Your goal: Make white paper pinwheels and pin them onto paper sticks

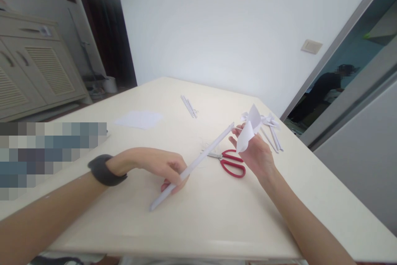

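Note:
My left hand [172,172] is closed around the lower part of a rolled white paper tube [201,155], which slants up and to the right above the table. At the tube's upper end, my right hand [256,149] pinches a white folded paper pinwheel [249,130] by what looks like a thin stem. Whether the stem sits inside the tube end or only beside it, I cannot tell. Just below the tube lie scissors with red handles [233,168], their blades partly behind it. Some thin scraps surround the blades.
More paper tubes [188,107] lie at the table's back. Beyond my right hand are finished-looking paper pinwheels [270,121] with tube sticks. A stack of white paper [138,119] rests at the left. A wall stands behind the table [192,223]; a person [324,91] is in the doorway at right.

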